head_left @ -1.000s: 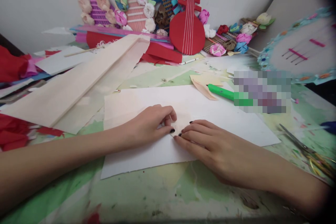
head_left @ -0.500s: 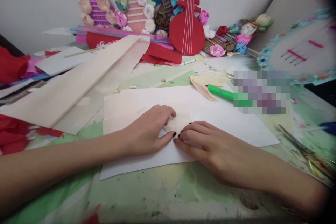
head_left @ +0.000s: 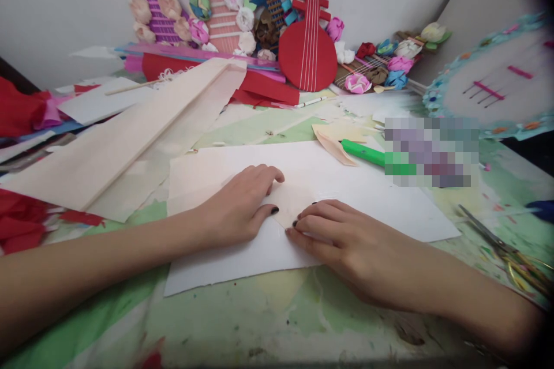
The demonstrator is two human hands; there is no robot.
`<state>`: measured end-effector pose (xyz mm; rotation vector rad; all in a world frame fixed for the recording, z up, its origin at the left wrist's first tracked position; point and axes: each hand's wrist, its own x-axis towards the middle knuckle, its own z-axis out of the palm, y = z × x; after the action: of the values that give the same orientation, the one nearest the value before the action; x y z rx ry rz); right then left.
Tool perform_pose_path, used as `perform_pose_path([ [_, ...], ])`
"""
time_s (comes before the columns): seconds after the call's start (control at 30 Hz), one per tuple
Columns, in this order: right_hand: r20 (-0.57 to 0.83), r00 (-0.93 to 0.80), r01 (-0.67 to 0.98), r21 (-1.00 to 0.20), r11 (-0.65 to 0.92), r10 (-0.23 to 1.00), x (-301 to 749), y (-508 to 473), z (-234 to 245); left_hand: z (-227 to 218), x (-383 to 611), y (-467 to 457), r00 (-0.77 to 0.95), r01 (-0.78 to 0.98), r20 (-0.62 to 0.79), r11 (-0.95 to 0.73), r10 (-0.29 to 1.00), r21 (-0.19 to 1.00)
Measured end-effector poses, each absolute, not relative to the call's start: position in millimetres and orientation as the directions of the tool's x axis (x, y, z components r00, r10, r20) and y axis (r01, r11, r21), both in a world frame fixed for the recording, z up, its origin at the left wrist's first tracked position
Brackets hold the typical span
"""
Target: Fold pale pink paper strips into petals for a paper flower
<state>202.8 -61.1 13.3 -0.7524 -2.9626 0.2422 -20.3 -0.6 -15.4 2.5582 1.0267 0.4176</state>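
Note:
A small cream piece of paper [head_left: 291, 203] lies on a large white sheet [head_left: 372, 196] on the green-stained table. My left hand [head_left: 238, 207] rests on the sheet with curled fingers, the thumb and fingertips pressing the left side of the cream piece. My right hand [head_left: 341, 242] lies flat beside it, fingers together, fingertips pressing the piece's lower right edge. Neither hand lifts anything off the sheet.
A long cream crepe strip [head_left: 130, 138] lies to the left. A green pen [head_left: 367, 154] and a cream scrap [head_left: 335, 138] sit behind the sheet. Scissors [head_left: 506, 248] lie at the right. Red paper [head_left: 21, 109] is on the left; paper instruments and flowers [head_left: 307, 52] lean on the wall.
My left hand has slid slightly up and left, uncovering more of the cream piece. My right hand has stayed in place on its edge.

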Motion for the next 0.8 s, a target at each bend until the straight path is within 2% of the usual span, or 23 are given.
perform_pose_path([
  [0.13,0.047,-0.876,0.468,-0.162,0.869,0.481,202.3,-61.3,13.0,-14.1,-24.3,5.3,0.662,0.625,0.137,-0.643,0.737,0.443],
  [0.3,0.05,-0.876,0.471,-0.134,0.872,0.481,202.2,-62.1,12.0,-11.1,-24.4,4.7,0.618,0.605,0.127,-0.572,0.776,0.553],
  [0.37,0.056,-0.877,0.467,-0.129,0.875,0.477,202.1,-61.9,11.6,-11.7,-21.5,0.9,0.627,0.593,0.168,-0.606,0.761,0.531],
  [0.43,0.058,-0.878,0.465,-0.127,0.876,0.474,201.8,-61.5,11.2,-13.9,-18.4,-3.0,0.644,0.595,0.221,-0.661,0.733,0.458],
  [0.53,0.058,-0.879,0.463,-0.133,0.877,0.473,201.5,-61.4,11.3,-18.6,-16.1,-5.8,0.667,0.61,0.232,-0.698,0.708,0.376],
  [0.8,0.068,-0.879,0.458,-0.153,0.876,0.472,202.1,-61.6,11.3,-21.4,-21.3,3.9,0.68,0.613,0.164,-0.677,0.714,0.408],
])
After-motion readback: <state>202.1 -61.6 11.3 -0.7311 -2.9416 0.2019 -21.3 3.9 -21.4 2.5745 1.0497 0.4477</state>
